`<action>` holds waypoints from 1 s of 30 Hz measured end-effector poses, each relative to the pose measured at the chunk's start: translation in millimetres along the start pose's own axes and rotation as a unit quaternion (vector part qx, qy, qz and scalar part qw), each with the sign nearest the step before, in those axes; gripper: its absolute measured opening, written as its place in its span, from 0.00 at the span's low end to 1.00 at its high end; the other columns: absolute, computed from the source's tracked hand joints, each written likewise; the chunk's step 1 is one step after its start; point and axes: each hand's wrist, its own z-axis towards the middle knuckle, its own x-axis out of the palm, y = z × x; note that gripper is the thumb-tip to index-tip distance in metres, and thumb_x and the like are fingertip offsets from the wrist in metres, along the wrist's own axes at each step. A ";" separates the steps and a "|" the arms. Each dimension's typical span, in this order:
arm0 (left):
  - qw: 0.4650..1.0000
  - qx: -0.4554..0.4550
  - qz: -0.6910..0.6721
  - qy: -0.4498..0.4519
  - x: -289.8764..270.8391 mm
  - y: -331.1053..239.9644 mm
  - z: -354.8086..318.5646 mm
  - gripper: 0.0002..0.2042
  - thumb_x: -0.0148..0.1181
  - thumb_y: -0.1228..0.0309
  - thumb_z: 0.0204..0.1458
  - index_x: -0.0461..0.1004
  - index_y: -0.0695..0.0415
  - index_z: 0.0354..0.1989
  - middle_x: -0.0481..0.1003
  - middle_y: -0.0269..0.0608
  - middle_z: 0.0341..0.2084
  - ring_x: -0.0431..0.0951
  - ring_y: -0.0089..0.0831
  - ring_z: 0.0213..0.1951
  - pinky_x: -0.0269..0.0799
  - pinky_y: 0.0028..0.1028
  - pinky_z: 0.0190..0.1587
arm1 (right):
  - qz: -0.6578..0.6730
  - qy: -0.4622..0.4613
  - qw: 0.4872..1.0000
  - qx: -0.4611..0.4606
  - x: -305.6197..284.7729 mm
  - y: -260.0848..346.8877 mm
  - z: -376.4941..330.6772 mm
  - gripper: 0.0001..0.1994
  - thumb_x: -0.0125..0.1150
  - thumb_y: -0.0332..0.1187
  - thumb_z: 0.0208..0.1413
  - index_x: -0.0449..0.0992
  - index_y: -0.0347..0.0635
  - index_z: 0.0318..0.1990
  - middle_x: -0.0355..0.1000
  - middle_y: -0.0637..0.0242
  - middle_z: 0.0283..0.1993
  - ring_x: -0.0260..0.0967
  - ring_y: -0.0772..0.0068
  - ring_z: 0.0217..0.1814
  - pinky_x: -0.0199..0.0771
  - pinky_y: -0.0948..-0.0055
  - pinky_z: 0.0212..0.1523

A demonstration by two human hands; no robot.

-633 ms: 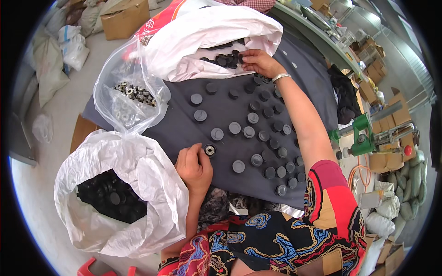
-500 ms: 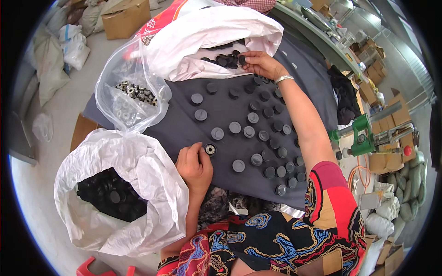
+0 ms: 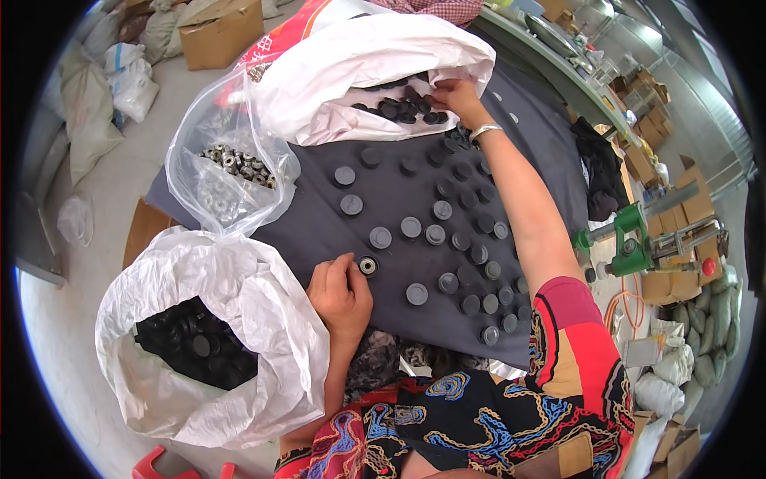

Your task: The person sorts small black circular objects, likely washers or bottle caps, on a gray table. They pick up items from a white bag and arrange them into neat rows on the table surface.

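My left hand (image 3: 341,294) rests curled on the dark cloth, beside a small metal ball bearing (image 3: 367,266). Whatever its folded fingers may hold is hidden. At the far side, my right hand (image 3: 458,99) reaches into the mouth of a white sack (image 3: 319,88), its fingers bent among black round caps (image 3: 407,107). The fingertips are partly hidden there, so I cannot make out what they grip. Many similar dark discs, such as this round cap (image 3: 416,294), are spread over the cloth (image 3: 319,239) between my hands, mostly under my right forearm.
A clear plastic bag (image 3: 279,172) of bearings sits left of the cloth's middle. Nearer, a white sack (image 3: 279,343) is filled with black pieces. A green hand press (image 3: 630,239) with a red knob stands at right. Cardboard boxes (image 3: 219,36) and sacks lie on the floor.
My right hand has moved slightly right and deeper into the sack's mouth. Black caps now lie nearer the sack's lip. My left hand stays beside the bearing.
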 end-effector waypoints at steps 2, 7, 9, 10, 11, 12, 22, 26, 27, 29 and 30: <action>1.000 -0.015 -0.003 0.008 -0.2 -1.2 0.1 0.09 0.60 0.85 0.45 0.76 0.62 0.35 0.73 0.44 0.23 0.74 0.40 0.22 0.68 0.35 0.24 | -0.336 0.002 0.938 -0.084 -5.9 -8.8 13.0 0.21 0.60 0.21 0.50 0.75 0.33 0.55 0.79 0.52 0.44 0.78 0.58 0.45 0.79 0.67 0.46; 1.000 -0.025 -0.003 0.010 -2.9 -1.4 -1.6 0.09 0.61 0.84 0.44 0.76 0.62 0.34 0.73 0.43 0.23 0.74 0.41 0.22 0.68 0.36 0.24 | -0.594 0.032 0.794 -0.129 12.5 -12.6 25.4 0.20 0.58 0.23 0.46 0.82 0.50 0.48 0.79 0.58 0.45 0.76 0.56 0.49 0.75 0.64 0.51; 1.000 -0.019 -0.002 0.005 -2.6 -1.3 -0.5 0.09 0.61 0.84 0.43 0.76 0.61 0.34 0.73 0.43 0.23 0.74 0.40 0.22 0.68 0.35 0.23 | -0.642 0.069 0.755 -0.118 15.7 -8.9 32.9 0.19 0.57 0.24 0.47 0.82 0.51 0.46 0.79 0.57 0.45 0.76 0.55 0.49 0.75 0.61 0.50; 1.000 -0.020 -0.005 0.005 -2.1 -1.6 -0.4 0.09 0.61 0.85 0.43 0.76 0.61 0.34 0.74 0.43 0.23 0.74 0.40 0.22 0.68 0.35 0.23 | -0.644 0.078 0.752 -0.120 11.8 -8.8 34.4 0.17 0.57 0.25 0.47 0.82 0.48 0.45 0.79 0.55 0.45 0.77 0.54 0.48 0.76 0.60 0.50; 1.000 -0.021 -0.008 0.005 -1.6 -2.0 -0.3 0.09 0.61 0.85 0.43 0.76 0.61 0.34 0.74 0.43 0.22 0.74 0.40 0.22 0.68 0.35 0.23 | -0.646 0.088 0.748 -0.121 9.9 -9.3 36.0 0.15 0.58 0.25 0.48 0.82 0.46 0.44 0.79 0.54 0.44 0.77 0.53 0.48 0.76 0.59 0.50; 1.000 -0.022 -0.012 0.006 -1.3 -1.8 -0.2 0.09 0.61 0.85 0.43 0.76 0.61 0.33 0.74 0.43 0.22 0.74 0.40 0.22 0.68 0.35 0.23 | -0.662 0.091 0.737 -0.098 10.1 -11.7 36.1 0.22 0.54 0.22 0.46 0.81 0.51 0.49 0.79 0.56 0.44 0.76 0.56 0.50 0.75 0.63 0.50; 1.000 -0.018 -0.006 0.000 -0.6 -1.7 0.2 0.09 0.61 0.85 0.43 0.76 0.61 0.33 0.74 0.43 0.22 0.75 0.41 0.22 0.69 0.35 0.24 | -0.626 0.118 0.748 -0.186 1.9 -15.8 27.0 0.14 0.60 0.29 0.47 0.80 0.43 0.44 0.78 0.54 0.41 0.76 0.51 0.46 0.75 0.59 0.49; 1.000 -0.012 -0.003 0.002 0.1 -1.2 0.2 0.09 0.61 0.85 0.43 0.76 0.61 0.34 0.74 0.43 0.23 0.75 0.41 0.23 0.69 0.35 0.24 | -0.637 0.034 0.745 -0.194 8.9 -28.1 26.5 0.10 0.61 0.30 0.46 0.78 0.39 0.37 0.77 0.51 0.38 0.76 0.50 0.44 0.75 0.57 0.47; 1.000 -0.012 -0.002 0.006 -0.1 -1.4 0.4 0.09 0.61 0.85 0.43 0.76 0.61 0.34 0.74 0.44 0.23 0.75 0.41 0.23 0.69 0.35 0.24 | -0.635 0.021 0.747 -0.197 8.8 -29.2 27.0 0.10 0.61 0.30 0.46 0.77 0.38 0.36 0.77 0.50 0.37 0.76 0.49 0.44 0.75 0.56 0.46; 1.000 -0.019 0.000 0.008 -1.4 -1.4 -1.0 0.09 0.61 0.85 0.43 0.76 0.61 0.34 0.74 0.44 0.23 0.75 0.41 0.23 0.69 0.35 0.24 | -0.627 0.021 0.750 -0.209 10.8 -24.7 24.6 0.10 0.61 0.31 0.46 0.78 0.37 0.37 0.76 0.48 0.37 0.75 0.49 0.44 0.75 0.56 0.47; 1.000 -0.022 0.001 0.009 -1.5 -1.5 -0.9 0.09 0.61 0.85 0.43 0.76 0.61 0.34 0.74 0.44 0.23 0.75 0.41 0.23 0.69 0.35 0.24 | -0.623 0.021 0.752 -0.215 10.5 -21.9 23.5 0.11 0.61 0.31 0.46 0.78 0.36 0.37 0.76 0.48 0.37 0.75 0.48 0.44 0.75 0.56 0.47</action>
